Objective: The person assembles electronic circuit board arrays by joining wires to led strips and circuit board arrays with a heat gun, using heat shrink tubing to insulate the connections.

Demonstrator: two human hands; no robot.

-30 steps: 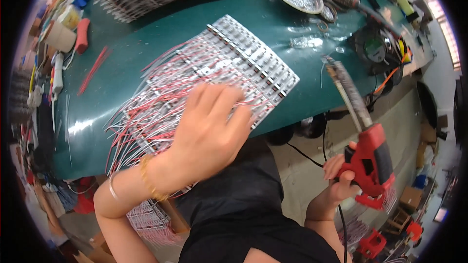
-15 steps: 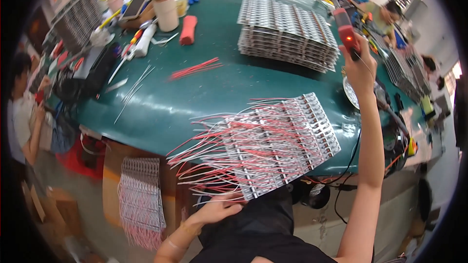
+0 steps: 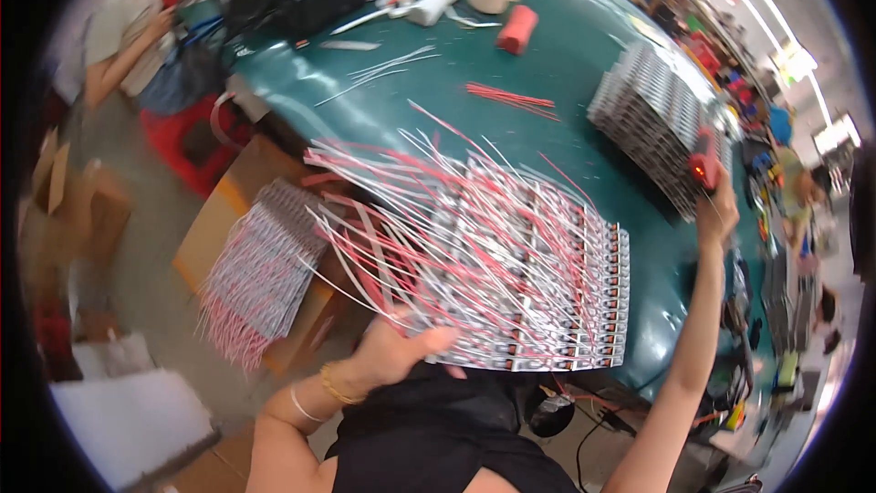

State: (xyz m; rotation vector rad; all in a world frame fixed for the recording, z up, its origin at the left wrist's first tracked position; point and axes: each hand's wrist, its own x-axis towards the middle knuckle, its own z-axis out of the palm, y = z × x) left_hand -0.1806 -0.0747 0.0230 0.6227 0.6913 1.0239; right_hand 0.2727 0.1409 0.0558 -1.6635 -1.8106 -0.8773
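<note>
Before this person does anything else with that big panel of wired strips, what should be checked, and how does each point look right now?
1. Left hand grips the panel of wired strips at its near edge: ok.
2. Panel fully resting on the green table: not ok, its near part hangs past the edge.
3. Red and white wires free of tangles: cannot tell.
4. Right hand holds the red tool away from the panel: ok.
5. Stack of strips on the table clear of the panel: ok.
</note>
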